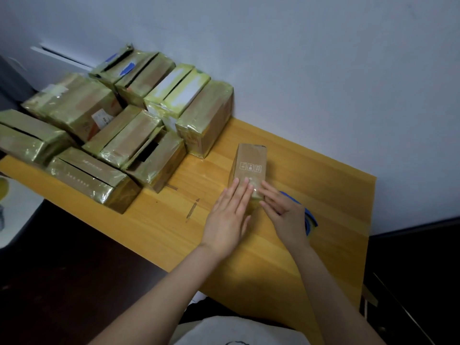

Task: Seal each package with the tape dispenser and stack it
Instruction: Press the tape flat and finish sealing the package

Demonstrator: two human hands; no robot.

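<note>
A small brown cardboard package (250,163) with printed handling symbols lies on the wooden table (311,185), one end toward me. My left hand (227,217) lies flat with straight fingers pressing on the package's near end, where clear tape shines. My right hand (283,215) presses its straight fingers against the same near end from the right. The blue tape dispenser (310,220) lies on the table just behind my right hand, mostly hidden by it.
Several taped packages (119,125) are stacked and lined up at the table's left and back, against the white wall (298,58). Bits of tape (193,207) stick to the tabletop. The table's right edge drops to a dark floor.
</note>
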